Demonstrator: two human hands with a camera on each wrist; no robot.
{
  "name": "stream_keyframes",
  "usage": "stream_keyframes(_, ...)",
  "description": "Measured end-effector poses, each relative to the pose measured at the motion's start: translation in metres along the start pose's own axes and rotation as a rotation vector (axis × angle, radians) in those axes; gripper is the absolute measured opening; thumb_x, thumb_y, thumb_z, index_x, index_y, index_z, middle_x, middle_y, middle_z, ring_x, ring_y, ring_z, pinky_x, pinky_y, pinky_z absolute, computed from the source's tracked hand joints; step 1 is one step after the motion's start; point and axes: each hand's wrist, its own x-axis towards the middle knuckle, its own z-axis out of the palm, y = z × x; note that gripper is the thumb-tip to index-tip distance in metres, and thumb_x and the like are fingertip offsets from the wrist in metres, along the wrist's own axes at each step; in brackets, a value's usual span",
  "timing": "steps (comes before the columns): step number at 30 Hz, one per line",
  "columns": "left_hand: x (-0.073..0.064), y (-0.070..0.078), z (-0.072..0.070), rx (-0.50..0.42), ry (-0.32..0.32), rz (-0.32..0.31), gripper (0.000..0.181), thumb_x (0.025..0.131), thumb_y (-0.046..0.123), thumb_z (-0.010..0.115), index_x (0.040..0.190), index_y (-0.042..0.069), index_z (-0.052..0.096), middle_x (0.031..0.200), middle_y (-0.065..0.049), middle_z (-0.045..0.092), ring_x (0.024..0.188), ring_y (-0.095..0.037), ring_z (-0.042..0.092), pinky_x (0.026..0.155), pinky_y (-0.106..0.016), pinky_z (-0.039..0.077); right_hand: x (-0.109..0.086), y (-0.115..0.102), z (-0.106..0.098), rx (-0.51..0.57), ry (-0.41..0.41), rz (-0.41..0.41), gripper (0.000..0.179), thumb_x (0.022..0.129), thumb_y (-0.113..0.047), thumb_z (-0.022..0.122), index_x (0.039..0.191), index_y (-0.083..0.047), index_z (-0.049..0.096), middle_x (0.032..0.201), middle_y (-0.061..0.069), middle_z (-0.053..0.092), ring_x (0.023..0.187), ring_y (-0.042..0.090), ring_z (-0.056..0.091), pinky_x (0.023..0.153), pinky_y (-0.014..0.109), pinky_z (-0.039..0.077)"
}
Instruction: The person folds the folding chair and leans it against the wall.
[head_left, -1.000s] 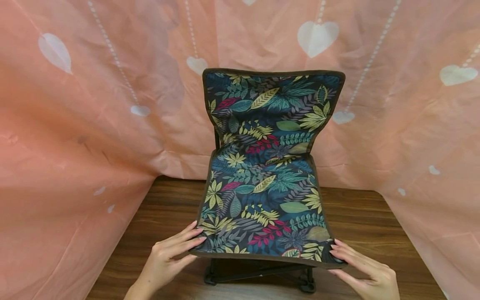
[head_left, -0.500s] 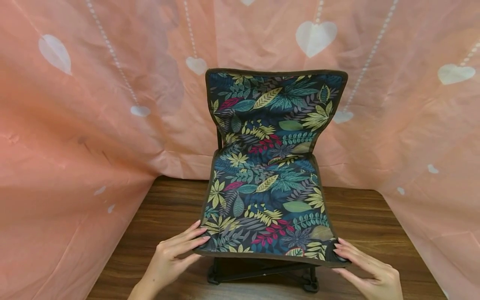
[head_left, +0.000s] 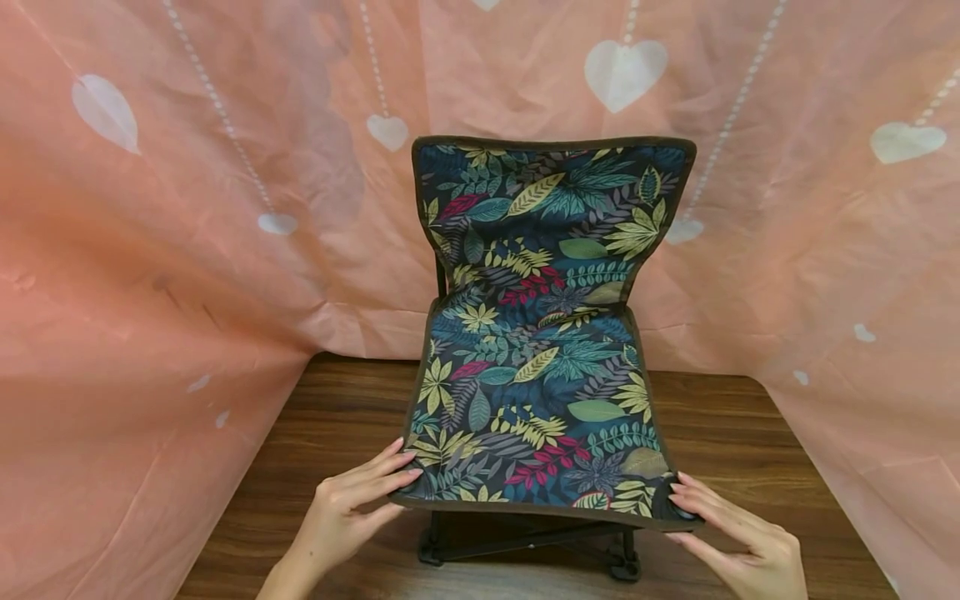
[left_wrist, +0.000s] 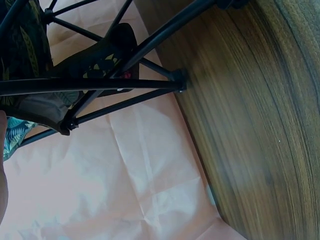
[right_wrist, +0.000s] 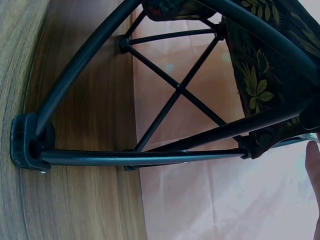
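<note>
A small folding chair [head_left: 525, 375] with leaf-patterned dark fabric and brown edging stands unfolded, its seat facing me and its backrest upright behind. My left hand [head_left: 348, 504] pinches the seat's front left corner, fingers on top and thumb below the edge. At the front right corner, my right hand [head_left: 750, 533] holds the fabric the same way. Both wrist views look under the seat, where black crossed tubes [right_wrist: 179, 89] join at plastic feet [right_wrist: 27, 142]. Only a sliver of each hand shows at the edge of its wrist view.
The chair stands on a brown wood-grain tabletop [head_left: 330, 433]. Pink cloth [head_left: 187, 275] printed with white hearts hangs close behind it and along both sides.
The chair's seat and both hands have shifted slightly to the right in the head view, while the backdrop has drifted a little left. Both hands keep their hold on the corners.
</note>
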Motion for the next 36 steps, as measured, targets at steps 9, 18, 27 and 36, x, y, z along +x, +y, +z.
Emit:
stream_keyframes(9,0.001,-0.002,-0.003,-0.021,-0.005,0.007,0.032,0.086,0.021,0.073,0.113,0.004,0.072,0.119,-0.018,0.068,0.128,-0.017,0.055,0.093,-0.012,0.049,-0.003,0.000,0.000,-0.007,-0.014,0.052,0.040,0.078,-0.015,0.080,0.096,0.019,0.068,0.115,0.016,0.071,0.121,0.012,0.061,0.097,0.012,0.047)
stream_keyframes(18,0.002,-0.006,-0.006,-0.060,-0.024,0.019,0.033,0.083,0.019,0.075,0.112,0.004,0.073,0.118,-0.019,0.069,0.127,-0.017,0.057,0.100,-0.014,0.045,-0.003,-0.002,-0.001,-0.049,-0.043,0.072,0.042,0.078,-0.017,0.079,0.099,0.017,0.068,0.116,0.013,0.071,0.121,0.009,0.061,0.099,0.012,0.046)
stream_keyframes(27,0.001,-0.005,-0.003,-0.041,0.013,0.024,0.033,0.087,0.024,0.070,0.113,0.002,0.072,0.118,-0.019,0.068,0.127,-0.017,0.057,0.099,-0.014,0.046,-0.026,0.012,-0.006,-0.104,-0.054,0.171,0.047,0.078,-0.024,0.078,0.103,0.015,0.068,0.117,0.007,0.071,0.122,0.007,0.060,0.107,0.015,0.041)
stream_keyframes(36,0.001,-0.003,-0.001,-0.042,0.028,0.041,0.031,0.089,0.023,0.068,0.111,0.000,0.072,0.116,-0.017,0.070,0.128,-0.017,0.055,0.101,-0.014,0.044,-0.021,0.005,-0.001,-0.138,-0.012,0.139,0.047,0.080,-0.025,0.076,0.102,0.015,0.068,0.118,0.007,0.071,0.123,0.006,0.059,0.103,0.013,0.043)
